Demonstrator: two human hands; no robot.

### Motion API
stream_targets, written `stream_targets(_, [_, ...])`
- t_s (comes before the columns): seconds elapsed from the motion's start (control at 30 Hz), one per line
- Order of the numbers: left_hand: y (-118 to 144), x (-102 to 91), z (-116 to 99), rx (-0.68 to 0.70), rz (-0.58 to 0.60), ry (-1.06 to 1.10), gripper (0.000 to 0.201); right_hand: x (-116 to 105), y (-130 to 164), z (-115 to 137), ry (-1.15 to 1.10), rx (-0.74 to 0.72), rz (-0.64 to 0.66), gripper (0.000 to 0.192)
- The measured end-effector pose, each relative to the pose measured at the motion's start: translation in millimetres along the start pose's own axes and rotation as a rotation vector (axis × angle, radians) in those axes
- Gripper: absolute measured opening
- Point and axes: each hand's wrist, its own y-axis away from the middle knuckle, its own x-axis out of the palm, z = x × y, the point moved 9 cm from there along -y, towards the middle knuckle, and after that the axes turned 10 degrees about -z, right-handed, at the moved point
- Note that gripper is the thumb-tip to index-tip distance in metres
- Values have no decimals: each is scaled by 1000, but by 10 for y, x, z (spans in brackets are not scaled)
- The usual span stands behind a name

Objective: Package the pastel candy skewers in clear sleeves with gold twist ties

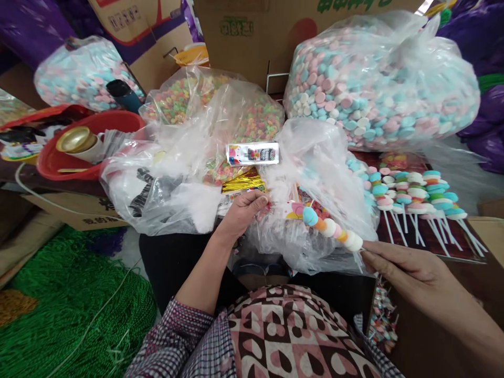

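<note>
My right hand (401,265) pinches the stick of a candy skewer (333,228) threaded with blue, orange, white and pink round sweets, its tip pointing left. My left hand (246,210) is closed on a small printed wrapper (293,209) at the mouth of a clear plastic bag (315,157) on my lap. A bundle of gold twist ties (242,182) lies just beyond the left hand.
Several finished candy skewers (417,194) lie in a row at the right. A large bag of pastel sweets (378,79) stands behind them, a bag of coloured rings (220,105) at centre. At the left sit a red basin (90,144) and green netting (59,294).
</note>
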Motion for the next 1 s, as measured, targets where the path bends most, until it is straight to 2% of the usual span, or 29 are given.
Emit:
stream_targets(0.2, [10,23,-27,38,142,-165,32,-115,-11,-202,42,57,18,33])
stream_targets(0.4, [-5,2,-61,95,111,-215,33,-101,10,-301,-18,130,35,46])
stream_targets(0.53, [7,43,-32,63,146,-296,36,-127,5,-287,0,121,-15,46])
stream_targets(0.67, [13,80,-80,96,152,-348,37,-137,17,-292,-55,119,-80,36])
stream_targets(0.87, [68,168,-255,207,175,-503,32,-196,14,-247,56,-6,-244,30])
stream_targets(1.0, [111,216,-370,278,171,-556,31,-93,-11,-149,114,-96,-183,33])
